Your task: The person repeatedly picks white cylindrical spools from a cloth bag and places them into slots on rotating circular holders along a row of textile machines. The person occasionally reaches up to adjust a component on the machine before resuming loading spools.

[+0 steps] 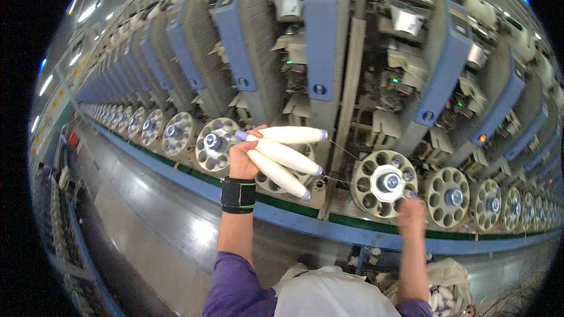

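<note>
Three white yarn bobbins with purple ends fan out from my left hand, which is closed around their near ends. Thin threads run from their far tips toward a round magazine with a ring of holes, to the right. Several purple bobbin tips show in the holes along that magazine's right side. My right hand is at its lower right rim, smeared by motion, so its fingers and anything in them cannot be made out.
A long winding machine with blue-fronted grey units stretches across, each with a round magazine such as this one. A blue rail runs along its front. Below right, a pale sack holds several bobbins.
</note>
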A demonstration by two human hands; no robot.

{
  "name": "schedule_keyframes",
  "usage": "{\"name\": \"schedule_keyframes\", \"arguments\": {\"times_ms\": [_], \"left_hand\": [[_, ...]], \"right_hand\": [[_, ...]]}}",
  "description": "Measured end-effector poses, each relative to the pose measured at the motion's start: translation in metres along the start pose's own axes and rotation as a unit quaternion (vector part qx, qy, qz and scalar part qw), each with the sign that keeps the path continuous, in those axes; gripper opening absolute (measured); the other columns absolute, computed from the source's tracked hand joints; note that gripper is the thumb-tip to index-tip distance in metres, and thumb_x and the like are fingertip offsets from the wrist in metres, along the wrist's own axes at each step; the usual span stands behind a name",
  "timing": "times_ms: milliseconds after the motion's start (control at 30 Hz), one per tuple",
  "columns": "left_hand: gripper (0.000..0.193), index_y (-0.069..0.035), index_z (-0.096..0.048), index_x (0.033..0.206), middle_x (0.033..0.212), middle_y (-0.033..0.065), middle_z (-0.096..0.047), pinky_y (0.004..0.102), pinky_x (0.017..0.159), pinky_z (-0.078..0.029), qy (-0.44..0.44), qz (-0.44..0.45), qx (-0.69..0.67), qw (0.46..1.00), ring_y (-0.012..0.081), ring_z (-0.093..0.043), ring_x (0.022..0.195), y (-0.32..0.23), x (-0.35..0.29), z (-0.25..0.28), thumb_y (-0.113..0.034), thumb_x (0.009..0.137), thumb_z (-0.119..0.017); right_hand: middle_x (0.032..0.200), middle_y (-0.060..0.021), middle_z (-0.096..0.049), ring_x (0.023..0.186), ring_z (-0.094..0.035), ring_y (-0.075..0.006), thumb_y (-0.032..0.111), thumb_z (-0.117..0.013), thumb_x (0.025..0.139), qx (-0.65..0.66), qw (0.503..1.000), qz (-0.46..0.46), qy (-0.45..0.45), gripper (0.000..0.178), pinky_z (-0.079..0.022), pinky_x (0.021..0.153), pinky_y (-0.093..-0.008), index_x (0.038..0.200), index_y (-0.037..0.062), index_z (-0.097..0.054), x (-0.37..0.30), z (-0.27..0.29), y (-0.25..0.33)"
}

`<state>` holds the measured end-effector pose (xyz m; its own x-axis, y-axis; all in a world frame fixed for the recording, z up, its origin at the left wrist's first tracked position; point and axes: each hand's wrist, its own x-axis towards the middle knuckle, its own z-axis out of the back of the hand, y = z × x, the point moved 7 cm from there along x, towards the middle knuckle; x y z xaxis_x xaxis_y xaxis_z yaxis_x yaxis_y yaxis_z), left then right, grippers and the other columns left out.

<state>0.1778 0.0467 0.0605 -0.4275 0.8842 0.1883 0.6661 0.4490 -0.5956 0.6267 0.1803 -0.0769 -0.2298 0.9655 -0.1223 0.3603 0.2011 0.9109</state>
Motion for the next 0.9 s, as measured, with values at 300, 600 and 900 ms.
{"name": "schedule_keyframes", "arguments": {"times_ms": [300, 600, 900], "left_hand": [[0.018, 0.001, -0.054, 0.084, 0.118, 0.0171, -0.045, 0.0491, 0.095, -0.037, 0.04, 0.071, 0.019, 0.996, 0.0378, -0.043, 0.109, 0.011, 0.014, 0.03, -0.007, 0.068, -0.055], [0.019, -0.001, -0.056, 0.088, 0.12, 0.0192, -0.046, 0.0506, 0.097, -0.034, 0.003, 0.072, -0.1, 0.992, 0.0359, -0.045, 0.109, 0.037, 0.049, 0.069, -0.01, 0.072, -0.059], [0.017, 0.0, -0.055, 0.086, 0.119, 0.0173, -0.046, 0.0493, 0.096, -0.035, -0.077, 0.063, -0.093, 0.991, 0.0362, -0.044, 0.11, 0.017, 0.059, 0.139, -0.009, 0.072, -0.054]], "right_hand": [[0.117, -0.0092, -0.047, 0.09, -0.053, -0.0174, 0.023, -0.051, 0.084, -0.203, 0.957, 0.189, -0.085, 0.049, -0.044, 0.078, -0.0295, 0.127, 0.0049, -0.036, 0.06, -0.026, 0.054], [0.08, -0.0084, -0.055, 0.053, -0.048, -0.0105, 0.023, -0.055, 0.083, -0.113, 0.855, -0.3, 0.408, 0.044, -0.04, 0.045, -0.0224, 0.118, -0.0002, -0.041, -0.031, -0.312, -0.081], [0.056, 0.0043, -0.041, 0.043, -0.033, -0.0043, 0.023, -0.041, 0.092, -0.094, 0.935, -0.122, 0.32, 0.026, -0.027, 0.038, -0.0197, 0.075, 0.0068, -0.052, 0.013, -0.256, -0.056]]}}
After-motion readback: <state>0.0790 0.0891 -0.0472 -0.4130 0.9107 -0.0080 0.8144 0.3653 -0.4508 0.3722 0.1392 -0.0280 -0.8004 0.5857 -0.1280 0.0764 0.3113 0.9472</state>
